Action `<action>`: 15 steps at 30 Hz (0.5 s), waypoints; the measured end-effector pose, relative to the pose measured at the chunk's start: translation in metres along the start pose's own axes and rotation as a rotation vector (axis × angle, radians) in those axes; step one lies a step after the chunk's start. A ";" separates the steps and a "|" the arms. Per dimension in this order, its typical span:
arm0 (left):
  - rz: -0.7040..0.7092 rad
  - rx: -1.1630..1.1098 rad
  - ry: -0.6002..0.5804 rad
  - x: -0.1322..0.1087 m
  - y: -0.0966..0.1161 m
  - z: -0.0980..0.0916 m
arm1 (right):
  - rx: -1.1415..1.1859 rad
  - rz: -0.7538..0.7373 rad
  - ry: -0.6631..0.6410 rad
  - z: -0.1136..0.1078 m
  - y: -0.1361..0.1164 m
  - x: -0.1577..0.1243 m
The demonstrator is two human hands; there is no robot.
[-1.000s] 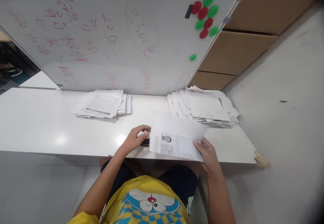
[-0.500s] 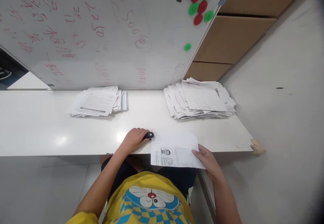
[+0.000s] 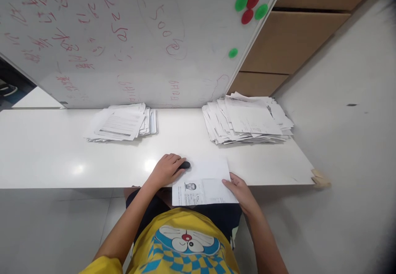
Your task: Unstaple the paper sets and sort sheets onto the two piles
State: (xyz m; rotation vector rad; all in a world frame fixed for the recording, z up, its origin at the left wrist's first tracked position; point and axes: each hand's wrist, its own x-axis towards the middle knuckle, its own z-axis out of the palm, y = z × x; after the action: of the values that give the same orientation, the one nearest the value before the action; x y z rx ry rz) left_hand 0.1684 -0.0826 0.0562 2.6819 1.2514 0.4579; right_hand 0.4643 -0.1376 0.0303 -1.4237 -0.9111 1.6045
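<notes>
My left hand point(image 3: 168, 168) is wrapped over a small black stapler point(image 3: 185, 165) on the white table; most of its body is hidden under my fingers. Between my hands lies a sheet of paper point(image 3: 207, 173) printed with a photo and text, its near part hanging over the table's front edge. My right hand point(image 3: 239, 189) pinches that paper at its right side, thumb on top. The paper's upper left corner meets the stapler's front; I cannot tell whether it sits between the jaws.
A tall pile of papers point(image 3: 253, 119) stands at the back right of the table point(image 3: 40, 150), with a smaller pile point(image 3: 120, 123) at the back left. Behind them rises a whiteboard point(image 3: 198, 38) with red writing and round magnets. A wall point(image 3: 349, 150) closes the right side.
My right hand has moved left with the paper, bringing its upper left corner up to the stapler. My left hand stays nearly in place on the stapler. The view has shifted slightly.
</notes>
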 end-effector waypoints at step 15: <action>-0.199 0.246 0.015 -0.008 0.034 0.030 | 0.021 0.034 0.033 0.005 -0.001 0.003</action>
State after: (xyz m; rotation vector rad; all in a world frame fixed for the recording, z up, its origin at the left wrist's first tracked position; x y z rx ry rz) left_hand 0.1980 -0.1100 0.0353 2.7088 1.6578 0.3162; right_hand 0.4589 -0.1347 0.0307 -1.4537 -0.8533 1.6061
